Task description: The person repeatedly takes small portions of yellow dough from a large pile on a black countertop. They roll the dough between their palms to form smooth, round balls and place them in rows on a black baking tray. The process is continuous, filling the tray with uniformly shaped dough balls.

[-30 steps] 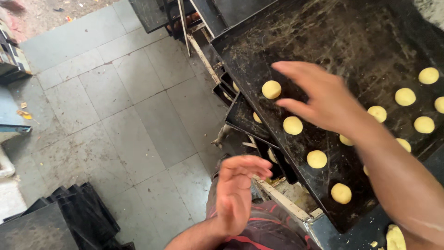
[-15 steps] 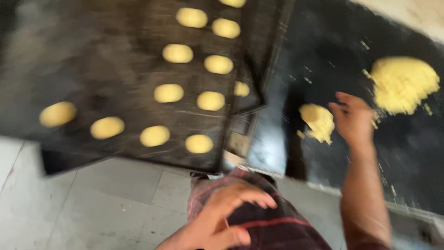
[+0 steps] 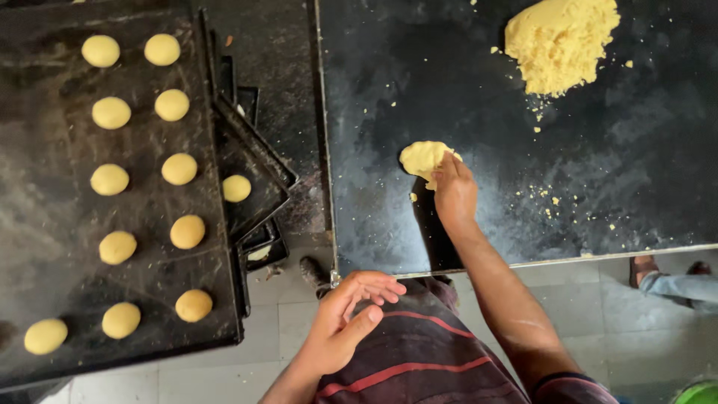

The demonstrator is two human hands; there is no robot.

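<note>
My right hand (image 3: 454,191) reaches over the black worktable (image 3: 613,187) and its fingertips press on a small flat lump of yellow dough (image 3: 422,158). A big heap of the same dough (image 3: 562,41) lies at the far right of the table, with crumbs scattered below it. My left hand (image 3: 348,318) hovers near my striped shirt, palm up, fingers loosely curled, holding nothing. To the left a black baking tray (image 3: 45,247) carries several round dough balls (image 3: 179,169) in two rows.
More dark trays (image 3: 262,179) are stacked under and beside the baking tray, one with a single dough ball (image 3: 236,188). Below is a grey tiled floor. Another person's sandalled feet (image 3: 643,268) stand at the right, and a green container edge (image 3: 699,393) shows in the corner.
The view swung right from the baking tray to the worktable. My right hand left the tray and came down on the small dough lump. My left hand stayed near my body.
</note>
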